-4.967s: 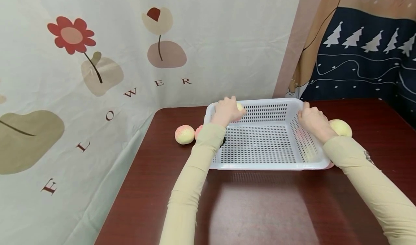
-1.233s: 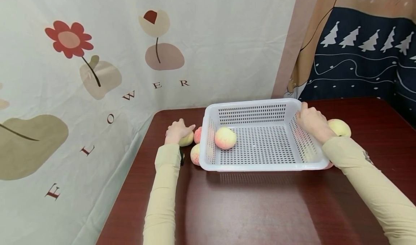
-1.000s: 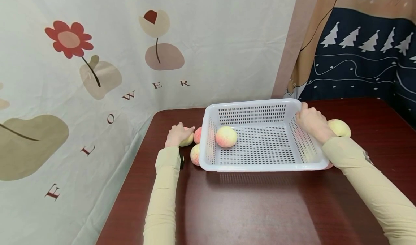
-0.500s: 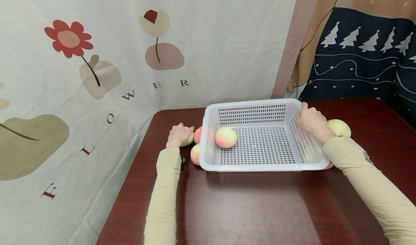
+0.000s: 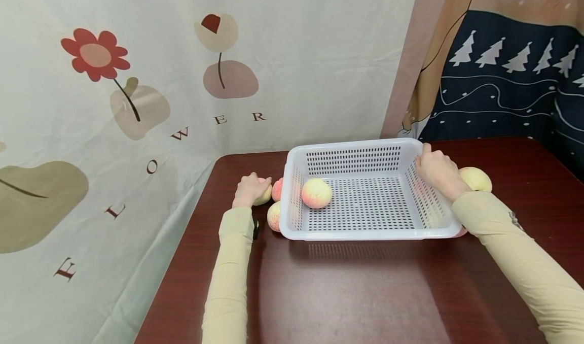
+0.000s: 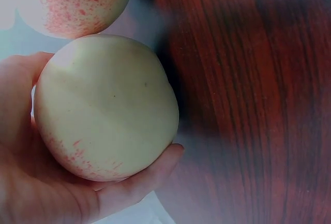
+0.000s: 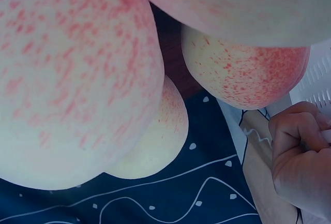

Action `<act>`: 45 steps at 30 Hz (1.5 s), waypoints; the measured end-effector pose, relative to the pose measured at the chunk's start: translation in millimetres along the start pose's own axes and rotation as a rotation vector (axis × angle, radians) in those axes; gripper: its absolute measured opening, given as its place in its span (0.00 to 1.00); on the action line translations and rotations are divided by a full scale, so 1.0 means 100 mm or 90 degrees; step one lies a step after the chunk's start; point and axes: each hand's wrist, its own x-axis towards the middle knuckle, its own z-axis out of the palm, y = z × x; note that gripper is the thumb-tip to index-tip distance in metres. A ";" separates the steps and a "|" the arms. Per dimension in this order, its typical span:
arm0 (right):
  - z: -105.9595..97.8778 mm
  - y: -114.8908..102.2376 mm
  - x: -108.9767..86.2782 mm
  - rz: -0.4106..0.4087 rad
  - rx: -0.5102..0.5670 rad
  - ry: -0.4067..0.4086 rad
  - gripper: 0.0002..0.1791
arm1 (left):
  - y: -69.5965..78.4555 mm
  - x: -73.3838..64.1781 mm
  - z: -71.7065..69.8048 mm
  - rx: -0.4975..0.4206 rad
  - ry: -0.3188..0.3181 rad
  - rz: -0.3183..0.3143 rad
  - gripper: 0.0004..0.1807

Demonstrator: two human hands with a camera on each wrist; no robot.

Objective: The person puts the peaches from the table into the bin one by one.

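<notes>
My left hand (image 5: 248, 189) is on the table left of the white plastic basket (image 5: 369, 234). Its fingers and thumb curl round a pale peach (image 6: 106, 107), of which only a part (image 5: 263, 198) shows in the head view. Two more peaches sit between that hand and the basket: a pinker one (image 5: 277, 190) behind and a speckled one (image 5: 274, 216) nearer me. Inside the basket, at its left end, lies one yellow-pink peach (image 5: 317, 193). My right hand (image 5: 439, 171) grips the basket's right rim, its fingers bent over the edge in the right wrist view.
Beyond the right forearm a yellow peach (image 5: 476, 179) rests on the dark red table (image 5: 356, 293). Several large speckled peaches (image 7: 72, 79) crowd the right wrist view, beside the basket. A printed curtain (image 5: 296, 55) hangs along the table's back and left.
Five seconds ago my left hand was over the basket's left end with a peach; that peach now lies inside. The hand has moved left onto another peach. My right hand stays on the rim.
</notes>
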 end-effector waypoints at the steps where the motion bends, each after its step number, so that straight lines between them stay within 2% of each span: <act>1: 0.00 0.00 0.00 -0.001 0.000 0.001 0.28 | 0.00 0.00 0.00 0.002 0.001 0.002 0.38; 12: 0.00 0.00 0.01 0.005 -0.003 -0.004 0.28 | 0.06 -0.02 -0.13 -0.008 0.027 0.015 0.37; 21: 0.00 0.00 0.01 0.002 -0.005 -0.005 0.28 | 0.26 -0.08 -0.34 0.007 0.075 0.051 0.37; 26: 0.00 0.00 0.01 0.006 -0.006 -0.012 0.28 | 0.41 -0.12 -0.45 0.016 0.106 0.080 0.36; 33: 0.00 0.01 0.01 0.004 -0.003 -0.013 0.28 | 0.67 -0.21 -0.58 0.020 0.122 0.098 0.35; 38: 0.00 0.00 0.01 0.003 -0.003 -0.009 0.27 | 0.89 -0.27 -0.60 0.050 0.138 0.123 0.35; 45: 0.00 0.00 0.00 0.001 -0.005 -0.004 0.27 | 1.22 -0.35 -0.59 0.088 0.129 0.165 0.37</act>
